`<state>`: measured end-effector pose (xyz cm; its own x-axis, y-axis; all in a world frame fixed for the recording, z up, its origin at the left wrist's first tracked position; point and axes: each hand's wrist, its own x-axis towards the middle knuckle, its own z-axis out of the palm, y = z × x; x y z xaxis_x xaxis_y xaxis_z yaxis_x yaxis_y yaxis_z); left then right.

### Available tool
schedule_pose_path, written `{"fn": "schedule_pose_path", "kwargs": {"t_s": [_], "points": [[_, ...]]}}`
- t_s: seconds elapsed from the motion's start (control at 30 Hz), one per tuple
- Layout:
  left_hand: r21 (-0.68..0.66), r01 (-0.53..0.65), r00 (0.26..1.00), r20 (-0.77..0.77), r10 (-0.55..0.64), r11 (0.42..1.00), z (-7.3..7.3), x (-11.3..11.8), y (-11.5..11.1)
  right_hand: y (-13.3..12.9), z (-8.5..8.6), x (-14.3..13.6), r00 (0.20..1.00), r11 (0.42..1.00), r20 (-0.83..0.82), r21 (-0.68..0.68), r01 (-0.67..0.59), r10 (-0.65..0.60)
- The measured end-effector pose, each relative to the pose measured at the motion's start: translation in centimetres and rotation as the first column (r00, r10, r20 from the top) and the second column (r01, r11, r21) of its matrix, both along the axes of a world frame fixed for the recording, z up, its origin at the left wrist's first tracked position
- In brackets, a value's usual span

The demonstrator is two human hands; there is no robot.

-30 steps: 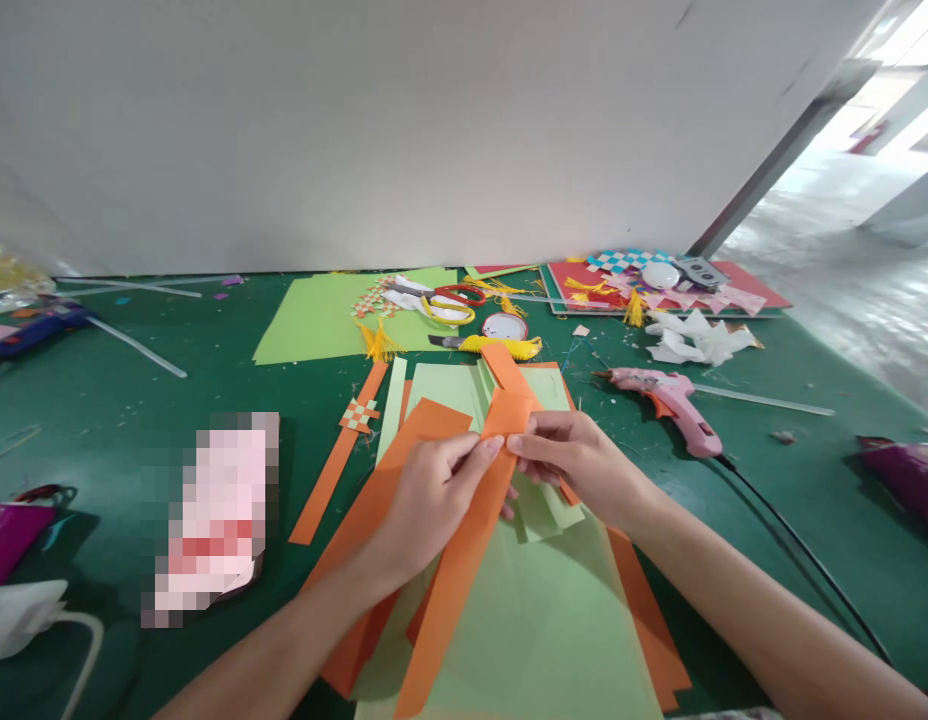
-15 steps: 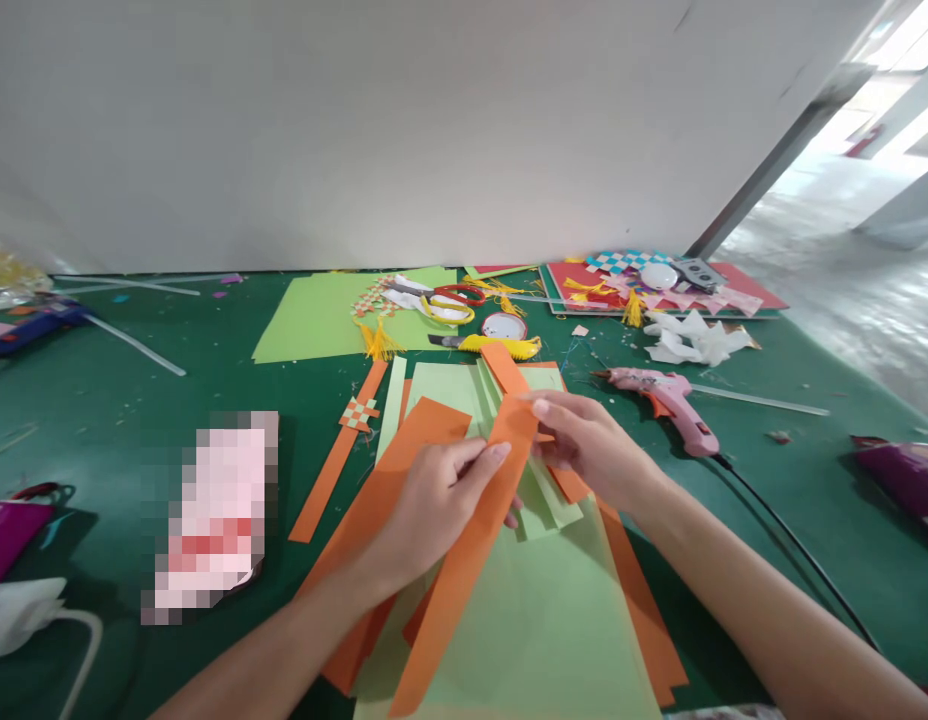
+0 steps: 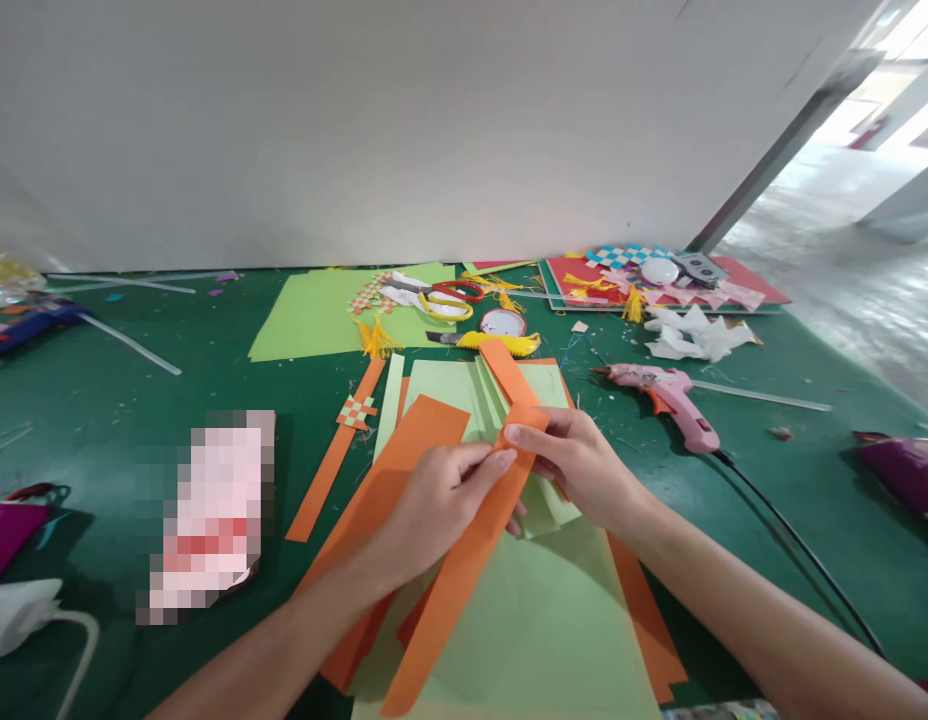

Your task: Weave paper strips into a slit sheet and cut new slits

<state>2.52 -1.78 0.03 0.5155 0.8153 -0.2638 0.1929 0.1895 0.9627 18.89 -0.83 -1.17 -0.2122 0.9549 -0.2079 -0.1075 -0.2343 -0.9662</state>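
Pinching orange strip top end: left hand and right hand closed on it, apparently folding; glue gun right of strip.

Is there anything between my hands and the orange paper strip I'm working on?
Nothing visible. The left hand and the right hand both already pinch the upper end of the orange strip, fingertips directly on the paper, above the light green sheet.

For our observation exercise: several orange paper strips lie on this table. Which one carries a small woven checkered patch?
The narrow orange strip lying alone on the green mat, left of the paper pile, with the checkered patch near its far end. The other strips are plain.
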Motion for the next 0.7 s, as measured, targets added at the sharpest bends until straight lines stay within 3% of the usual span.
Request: {"fn": "schedule_pose_path", "kwargs": {"t_s": [0.1,0.33,0.43,0.6,0.7], "points": [[-0.003,0.026,1.000,-0.008,-0.026,1.000,0.1,0.0,0.0,0.1,-0.1,0.2,1.000,1.000,-0.013,-0.011,0.004,-0.004],[0.027,0.072,0.997,-0.012,-0.071,0.997,-0.1,0.0,-0.3,0.6,0.0,1.2,0.988,0.988,-0.019,0.001,0.155,-0.155],[0.017,0.048,0.999,0.009,-0.049,0.999,-0.1,-0.1,-0.4,0.6,0.1,1.0,0.992,0.993,-0.055,-0.028,0.114,-0.115],[-0.005,0.023,0.999,0.043,-0.022,1.000,-0.2,-0.1,-0.2,0.3,0.0,0.6,0.997,0.997,0.021,-0.012,-0.075,0.075],[-0.015,0.025,0.999,0.046,-0.024,1.000,-0.2,-0.1,-0.2,0.2,0.0,0.6,0.995,0.997,0.061,0.004,-0.079,0.079]]}}
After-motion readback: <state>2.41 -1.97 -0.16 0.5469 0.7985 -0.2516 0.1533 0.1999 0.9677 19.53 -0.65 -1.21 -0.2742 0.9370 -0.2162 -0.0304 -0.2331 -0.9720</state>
